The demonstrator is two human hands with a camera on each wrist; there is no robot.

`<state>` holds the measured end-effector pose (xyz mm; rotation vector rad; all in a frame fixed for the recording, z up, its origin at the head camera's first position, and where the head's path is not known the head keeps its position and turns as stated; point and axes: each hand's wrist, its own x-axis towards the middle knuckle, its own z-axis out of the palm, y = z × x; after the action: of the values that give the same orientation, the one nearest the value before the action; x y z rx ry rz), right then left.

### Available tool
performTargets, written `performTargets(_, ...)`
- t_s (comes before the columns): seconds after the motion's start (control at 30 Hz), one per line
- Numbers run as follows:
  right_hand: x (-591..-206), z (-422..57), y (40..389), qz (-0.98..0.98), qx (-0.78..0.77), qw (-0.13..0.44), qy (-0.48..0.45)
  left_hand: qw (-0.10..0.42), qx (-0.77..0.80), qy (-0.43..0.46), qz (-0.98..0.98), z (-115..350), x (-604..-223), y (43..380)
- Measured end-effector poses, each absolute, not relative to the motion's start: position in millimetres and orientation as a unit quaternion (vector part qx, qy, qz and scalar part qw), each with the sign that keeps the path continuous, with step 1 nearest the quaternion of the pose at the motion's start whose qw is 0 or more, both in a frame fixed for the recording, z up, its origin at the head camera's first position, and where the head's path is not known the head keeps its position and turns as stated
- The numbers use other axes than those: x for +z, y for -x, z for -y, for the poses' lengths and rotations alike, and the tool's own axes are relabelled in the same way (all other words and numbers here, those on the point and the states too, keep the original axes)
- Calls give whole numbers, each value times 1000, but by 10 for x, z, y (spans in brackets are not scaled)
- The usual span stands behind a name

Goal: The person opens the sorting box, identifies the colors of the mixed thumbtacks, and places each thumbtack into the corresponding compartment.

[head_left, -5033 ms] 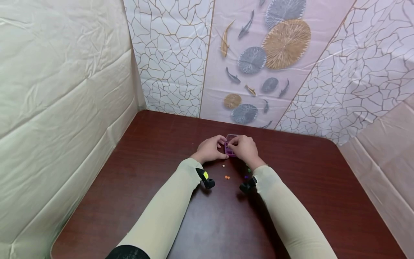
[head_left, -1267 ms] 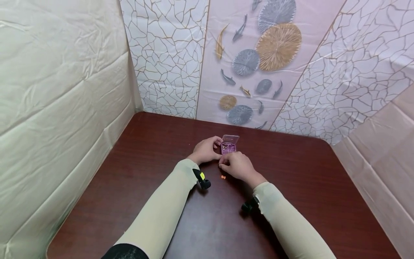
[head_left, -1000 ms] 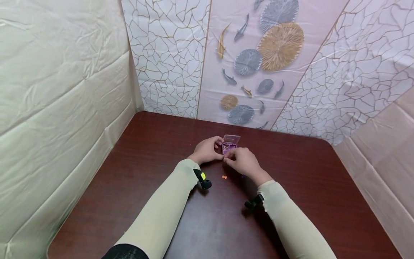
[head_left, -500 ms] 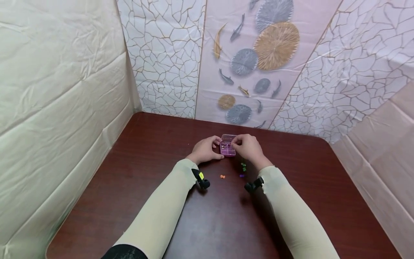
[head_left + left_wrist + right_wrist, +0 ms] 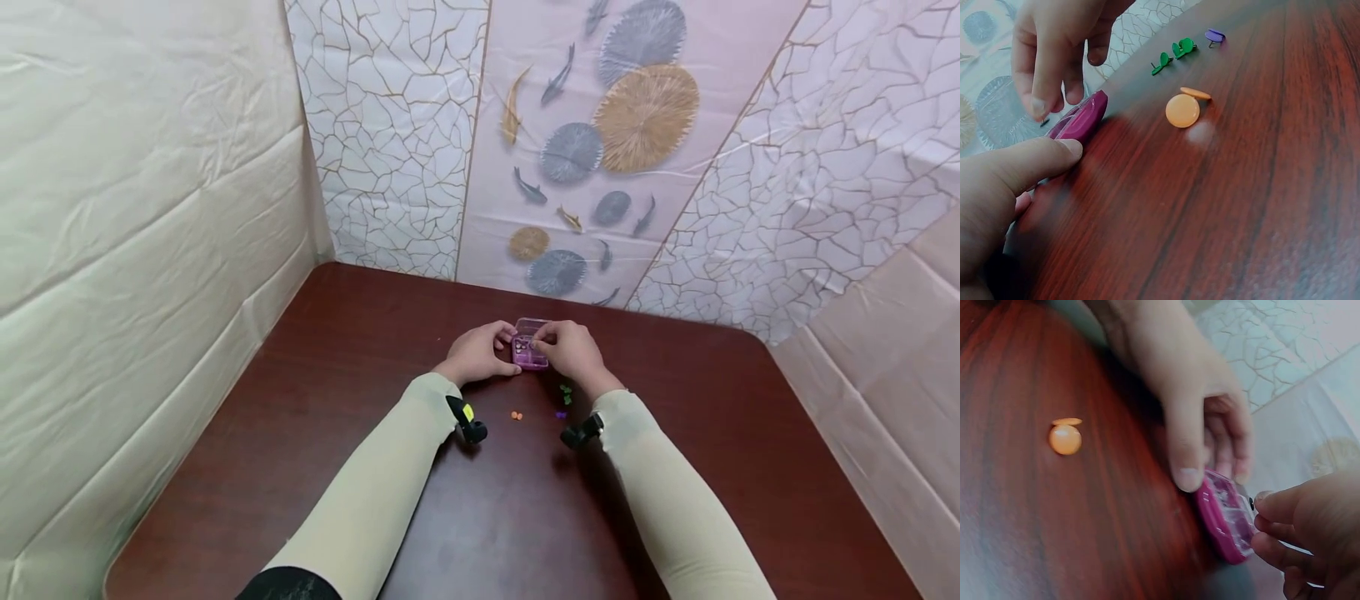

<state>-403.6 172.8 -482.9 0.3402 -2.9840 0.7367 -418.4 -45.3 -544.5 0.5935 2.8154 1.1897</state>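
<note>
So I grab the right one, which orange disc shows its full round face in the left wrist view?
The lower orange disc in that picture: it appears as a full circle, while the upper orange disc is seen almost edge-on.

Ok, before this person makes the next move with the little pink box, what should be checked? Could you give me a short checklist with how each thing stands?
1. Lid open: ok, it is swung back behind the box.
2. Box steadied: ok, the left hand holds it at one side.
3. Right hand in place: ok, its fingertips are at the box's compartments.
4. What the right hand pinches: cannot tell, only a small dark bit shows.
5. Compartment there free: cannot tell, partly hidden and too small.
6. Table cleared of tacks: not ok, orange tacks, green tacks and purple tacks lie on it.
</note>
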Motion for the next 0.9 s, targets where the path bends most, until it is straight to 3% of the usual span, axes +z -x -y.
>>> performTargets(0.9,-4948,-1592,4056,968,247,29,-45,3,383,-195,-903,459,-5497,4223)
